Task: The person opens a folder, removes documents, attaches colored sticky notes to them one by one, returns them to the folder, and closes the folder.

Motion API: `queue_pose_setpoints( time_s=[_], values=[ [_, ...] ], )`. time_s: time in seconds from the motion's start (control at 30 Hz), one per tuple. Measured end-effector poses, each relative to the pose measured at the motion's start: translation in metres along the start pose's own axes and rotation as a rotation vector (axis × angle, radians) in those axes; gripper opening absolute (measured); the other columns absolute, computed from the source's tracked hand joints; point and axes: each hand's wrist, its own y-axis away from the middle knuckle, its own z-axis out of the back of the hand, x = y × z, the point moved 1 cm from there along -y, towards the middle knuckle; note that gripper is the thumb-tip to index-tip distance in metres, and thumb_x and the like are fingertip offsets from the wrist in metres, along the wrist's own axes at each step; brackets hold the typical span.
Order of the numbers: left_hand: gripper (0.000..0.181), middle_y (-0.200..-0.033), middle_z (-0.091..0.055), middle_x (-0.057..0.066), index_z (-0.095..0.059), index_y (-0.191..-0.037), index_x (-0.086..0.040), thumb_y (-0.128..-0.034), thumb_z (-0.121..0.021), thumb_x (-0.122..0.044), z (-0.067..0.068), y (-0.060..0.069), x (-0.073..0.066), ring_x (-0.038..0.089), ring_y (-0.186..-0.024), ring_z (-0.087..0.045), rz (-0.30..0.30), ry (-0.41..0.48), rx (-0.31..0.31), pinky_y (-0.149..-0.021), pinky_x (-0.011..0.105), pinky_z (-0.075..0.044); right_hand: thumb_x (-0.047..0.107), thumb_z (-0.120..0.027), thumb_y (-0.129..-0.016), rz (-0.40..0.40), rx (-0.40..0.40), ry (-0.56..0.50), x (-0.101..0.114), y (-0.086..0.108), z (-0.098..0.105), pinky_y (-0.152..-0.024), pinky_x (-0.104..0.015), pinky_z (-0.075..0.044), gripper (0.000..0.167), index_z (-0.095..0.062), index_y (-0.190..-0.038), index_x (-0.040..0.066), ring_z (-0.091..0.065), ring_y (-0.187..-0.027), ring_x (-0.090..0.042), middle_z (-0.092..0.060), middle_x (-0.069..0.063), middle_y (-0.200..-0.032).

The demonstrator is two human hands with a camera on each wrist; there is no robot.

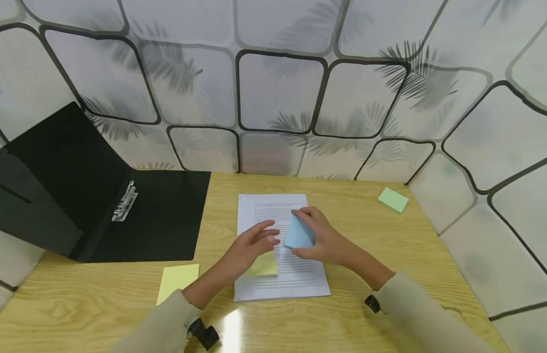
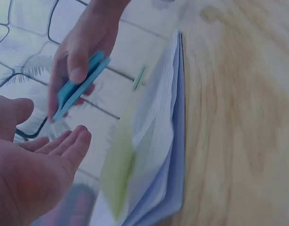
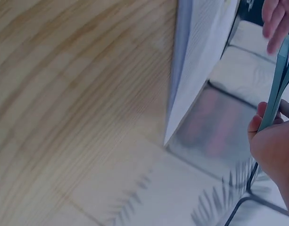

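Observation:
My right hand (image 1: 327, 239) pinches a pad of blue sticky notes (image 1: 298, 233) between thumb and fingers, above a stack of printed paper (image 1: 300, 279). In the left wrist view the blue pad (image 2: 83, 88) shows a gap between its layers. My left hand (image 1: 247, 249) hovers just left of it, fingers relaxed and apart, holding nothing; in that same view its palm (image 2: 36, 165) is turned up. A yellow sticky note (image 1: 265, 266) lies on the printed paper, partly below my left hand. The right wrist view shows the blue pad (image 3: 278, 84) in my right hand (image 3: 276, 146).
A black folder (image 1: 163, 215) with a metal clip (image 1: 125, 202) lies opened at the left of the wooden table (image 1: 357, 314). Another yellow note (image 1: 178, 281) is beside my left forearm. A green pad (image 1: 393, 200) sits at the back right, near the patterned wall (image 1: 280, 93).

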Motion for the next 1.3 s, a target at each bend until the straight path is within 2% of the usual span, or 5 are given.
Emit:
queue_pose_setpoints(
  time_s=[0.13, 0.3, 0.57, 0.87, 1.3],
  values=[
    [0.065, -0.156, -0.041, 0.021, -0.018, -0.162, -0.016, -0.1067, -0.053, -0.025, -0.007, -0.003, 0.004, 0.032, -0.133, -0.055, 0.027, 0.173, 0.048, -0.107, 0.038, -0.048, 0.03, -0.081, -0.082, 0.047, 0.014, -0.007, 0.01, -0.007, -0.014, -0.093, -0.043, -0.049, 0.09, -0.035, -0.156, 0.008, -0.042, -0.125, -0.028, -0.035, -0.013, -0.148],
    [0.063, -0.151, -0.046, 0.02, -0.021, -0.161, -0.02, -0.1063, -0.052, -0.017, -0.011, -0.005, 0.006, 0.025, -0.124, -0.061, 0.041, 0.23, 0.019, -0.1, 0.034, -0.053, 0.031, -0.082, -0.082, 0.065, 0.043, -0.007, 0.015, -0.01, -0.023, -0.093, -0.039, -0.049, 0.091, -0.035, -0.156, 0.006, -0.041, -0.126, -0.026, -0.036, -0.012, -0.147],
    [0.067, -0.145, -0.052, 0.022, -0.023, -0.161, -0.019, -0.1025, -0.05, -0.001, -0.011, -0.005, 0.008, 0.023, -0.117, -0.064, 0.045, 0.2, -0.028, -0.092, 0.034, -0.057, 0.037, -0.082, -0.084, 0.076, 0.09, 0.009, 0.017, -0.009, -0.025, -0.1, -0.045, -0.047, 0.097, -0.029, -0.159, 0.007, -0.034, -0.135, -0.027, -0.033, -0.01, -0.155],
    [0.066, -0.144, -0.051, 0.016, -0.032, -0.157, -0.028, -0.1005, -0.048, 0.003, -0.002, 0.003, 0.009, 0.021, -0.113, -0.06, 0.087, 0.183, -0.124, -0.089, 0.032, -0.055, 0.03, -0.083, -0.085, 0.142, 0.042, 0.035, 0.006, 0.004, -0.015, -0.111, -0.053, -0.04, 0.08, -0.044, -0.153, 0.012, -0.033, -0.142, -0.025, -0.037, -0.005, -0.156],
    [0.063, -0.146, -0.047, 0.019, -0.028, -0.158, -0.021, -0.1023, -0.046, 0.002, 0.001, 0.007, 0.011, 0.019, -0.113, -0.059, 0.06, 0.227, -0.07, -0.089, 0.029, -0.054, 0.028, -0.075, -0.093, 0.205, 0.018, 0.064, 0.0, 0.009, -0.013, -0.109, -0.053, -0.042, 0.054, -0.058, -0.142, 0.014, -0.038, -0.141, -0.026, -0.044, -0.007, -0.154]
  ],
)
